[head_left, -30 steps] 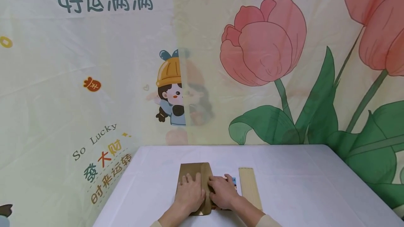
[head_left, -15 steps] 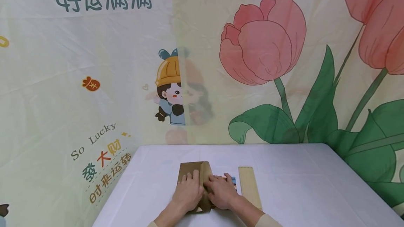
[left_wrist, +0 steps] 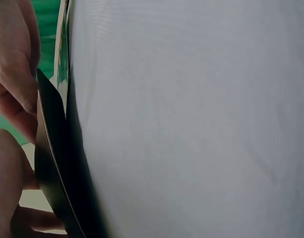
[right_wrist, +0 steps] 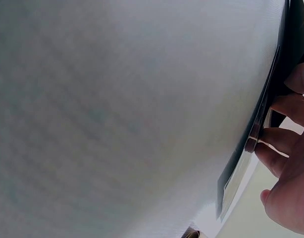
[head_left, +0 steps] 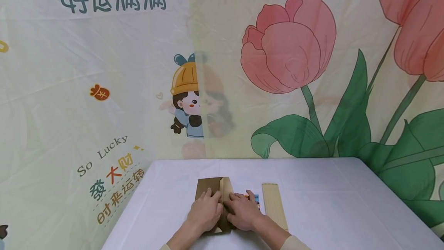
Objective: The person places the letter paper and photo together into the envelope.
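Observation:
A brown paper folder or envelope point(head_left: 208, 184) lies on the table, its long flap point(head_left: 226, 185) along the right side; the left wrist view shows the flap's edge point(left_wrist: 53, 148) standing slightly raised. My left hand point(head_left: 205, 212) rests on the folder, fingertips near the flap's crease. Against the flap's right edge lies my right hand point(head_left: 244, 212), thumb and fingers touching it, with other fingers over a colourful printed card point(head_left: 256, 199). In the right wrist view the right hand's fingers point(right_wrist: 280, 139) touch the edge of thin layered pieces. Both hands cover much of the folder and card.
A pale yellow, wood-like strip point(head_left: 274, 203) lies right of the card. White cloth covers the table point(head_left: 322, 203). Behind it hangs a printed cloth point(head_left: 215, 30) with tulips, a cartoon child and lettering.
My left hand has shifted slightly left and its fingertips have drawn back towards me. The right hand's fingers have moved a little left onto the flap. The folder has shifted slightly.

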`<state>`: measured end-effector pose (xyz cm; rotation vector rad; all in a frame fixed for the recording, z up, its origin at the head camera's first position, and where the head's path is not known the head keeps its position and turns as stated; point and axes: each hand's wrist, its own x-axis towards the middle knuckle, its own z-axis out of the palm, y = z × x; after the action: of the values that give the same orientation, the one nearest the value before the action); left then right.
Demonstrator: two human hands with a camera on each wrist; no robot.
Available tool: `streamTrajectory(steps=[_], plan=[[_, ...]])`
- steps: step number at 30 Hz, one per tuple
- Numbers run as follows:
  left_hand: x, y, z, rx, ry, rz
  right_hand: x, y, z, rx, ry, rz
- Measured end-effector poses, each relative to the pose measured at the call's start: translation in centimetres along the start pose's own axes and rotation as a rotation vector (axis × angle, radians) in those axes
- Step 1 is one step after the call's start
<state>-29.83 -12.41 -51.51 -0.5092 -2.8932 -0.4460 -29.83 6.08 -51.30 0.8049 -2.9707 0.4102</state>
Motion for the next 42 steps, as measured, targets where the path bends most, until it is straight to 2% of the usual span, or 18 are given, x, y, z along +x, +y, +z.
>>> streamTrajectory(steps=[10,15,17,20,25,32,37,42], plan=[[-0.1,-0.9,0.2,-0.039,0.132,0.008,-0.1,0.0,-0.4,-0.002,-0.049,0.035],[-0.4,-1.2,0.2,-0.074,0.169,-0.109,-0.1,0.1,-0.1,-0.016,-0.039,0.034],[-0.5,-1.3,0.3,-0.074,0.16,-0.177,-0.1,0.1,0.0,-0.024,-0.032,0.028],[-0.5,-1.5,0.3,-0.055,0.143,-0.229,-0.1,0.2,0.0,-0.034,-0.026,0.02],[-0.2,-1.3,-0.4,-0.042,0.112,-0.225,-0.2,0.1,-0.2,-0.033,-0.021,0.013],[0.6,-0.6,-1.7,-0.066,0.0,-0.229,-0.3,-0.1,-0.4,-0.039,-0.035,0.014],[1.1,0.1,-1.9,-0.043,0.0,-0.25,-0.2,-0.2,-0.5,-0.05,-0.043,0.011],[1.7,0.9,-1.8,0.037,0.007,-0.266,-0.1,-0.3,-0.7,-0.064,-0.031,0.003]])
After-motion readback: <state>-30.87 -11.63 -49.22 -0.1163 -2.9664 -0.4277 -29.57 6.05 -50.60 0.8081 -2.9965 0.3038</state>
